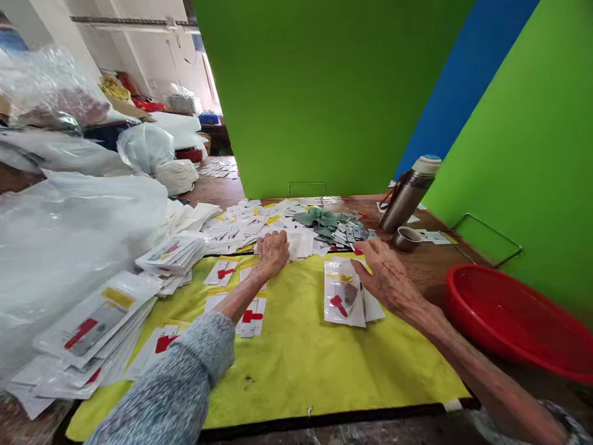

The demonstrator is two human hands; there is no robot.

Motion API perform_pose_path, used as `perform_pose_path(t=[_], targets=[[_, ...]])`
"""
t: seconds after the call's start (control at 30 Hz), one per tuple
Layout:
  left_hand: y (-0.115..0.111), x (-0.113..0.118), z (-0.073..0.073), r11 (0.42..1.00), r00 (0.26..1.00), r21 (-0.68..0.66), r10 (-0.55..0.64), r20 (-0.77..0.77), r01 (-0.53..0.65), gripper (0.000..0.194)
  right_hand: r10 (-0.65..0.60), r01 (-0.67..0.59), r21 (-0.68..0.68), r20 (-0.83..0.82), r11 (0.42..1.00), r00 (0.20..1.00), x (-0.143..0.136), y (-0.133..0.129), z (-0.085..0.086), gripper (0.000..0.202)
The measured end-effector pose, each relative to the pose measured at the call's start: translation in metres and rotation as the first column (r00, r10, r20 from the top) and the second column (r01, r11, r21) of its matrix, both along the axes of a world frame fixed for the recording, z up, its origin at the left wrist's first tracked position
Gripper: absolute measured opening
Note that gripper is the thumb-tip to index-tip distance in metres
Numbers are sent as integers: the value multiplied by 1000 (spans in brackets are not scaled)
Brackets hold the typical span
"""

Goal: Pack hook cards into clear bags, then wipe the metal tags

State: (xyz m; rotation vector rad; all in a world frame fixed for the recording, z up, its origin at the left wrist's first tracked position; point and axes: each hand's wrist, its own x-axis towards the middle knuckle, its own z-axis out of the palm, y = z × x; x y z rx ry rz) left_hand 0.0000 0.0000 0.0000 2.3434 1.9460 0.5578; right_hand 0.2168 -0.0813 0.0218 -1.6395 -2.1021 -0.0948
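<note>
At the left edge of the worktop (pixel 430 266) there lies a big plastic sheet (pixel 78 216), and beside it stand two piles of packets (pixel 109 309), which lean over the left edge of the yellow cloth (pixel 287 371). On the left half of this cloth some cards (pixel 251 316) with red pieces are lying flat, partly behind the left arm. The left hand (pixel 273 252) is above the far edge of the cloth, just beside the paper heap (pixel 241 225); its fingers are bent inward, but I cannot tell if they grasp something. Near the far edge of the worktop, a green rag (pixel 317 216) lies on the right part of the heap. Below it, toward the far right corner of the cloth, is a clear packet (pixel 340 293) with a red piece inside, overlapping another one. The right hand (pixel 386 275) reaches over its upper right corner, thumb apart from the other fingers; whether they grasp anything, I cannot tell. Near the worktop's far right corner stand a flask (pixel 407 198) and a cup (pixel 406 241), and at its right edge is a red basin (pixel 519 315)
</note>
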Motion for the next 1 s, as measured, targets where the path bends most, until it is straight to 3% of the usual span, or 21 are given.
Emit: perform_pose_path(t=[0.13, 0.23, 0.27, 0.33, 0.37, 0.4, 0.43, 0.47, 0.5, 0.53, 0.57, 0.63, 0.7, 0.83, 0.87, 0.9, 1.0], targets=[[-40, -3, 23, 993, 996, 82, -82, -28, 84, 15, 107, -136, -55, -370, 989, 923, -38, -5, 12, 32], [-78, -14, 28, 955, 983, 243, -181, 27, 169, 17, 60, -264, -206, -672, 942, 739, -68, -8, 15, 34], [-91, -18, 27, 944, 979, 303, -172, 108, 132, 14, 41, -307, -237, -728, 922, 684, -78, -11, 14, 27], [-116, -27, 23, 936, 902, 336, -51, 428, -107, 17, 8, -364, -251, -813, 897, 582, -94, -23, 10, 18], [-127, -31, 20, 942, 777, 242, 32, 629, -234, 30, -13, -375, -249, -847, 893, 532, -101, -32, 6, 17], [-137, -34, 17, 955, 591, 80, 110, 799, -286, 42, -36, -391, -250, -877, 886, 479, -107, -43, 1, 19], [-147, -37, 15, 967, 383, -97, 184, 905, -234, 51, -66, -418, -260, -903, 870, 424, -112, -54, -4, 21], [-155, -40, 14, 967, 197, -234, 250, 948, -102, 55, -100, -459, -284, -918, 841, 385, -115, -65, -9, 24], [-163, -42, 13, 950, 64, -308, 305, 950, 50, 56, -127, -503, -311, -921, 806, 367, -117, -76, -14, 27], [-170, -45, 13, 926, -7, -335, 341, 940, 176, 56, -140, -538, -334, -919, 774, 368, -116, -84, -17, 30], [-176, -48, 14, 902, -27, -344, 363, 931, 260, 54, -146, -554, -354, -912, 754, 384, -115, -90, -18, 34], [-186, -56, 17, 847, 39, -380, 394, 918, 371, 49, -138, -540, -391, -883, 745, 449, -107, -93, -14, 42], [-192, -64, 20, 764, 172, -430, 399, 901, 480, 44, -109, -557, -435, -846, 707, 522, -98, -89, -4, 44], [-197, -75, 23, 661, 384, -464, 276, 881, 589, 34, -28, -725, -521, -820, 450, 572, -84, -80, 7, 30], [-198, -76, 23, 666, 444, -467, 221, 868, 582, 31, -9, -732, -533, -811, 423, 586, -83, -80, 6, 31], [-198, -76, 23, 712, 512, -456, 157, 845, 534, 27, 5, -726, -544, -799, 420, 602, -82, -81, 3, 32], [-204, -70, 25, 960, 724, -233, 51, 688, 153, 16, -15, -696, -553, -788, 458, 616, -82, -90, -5, 34]])
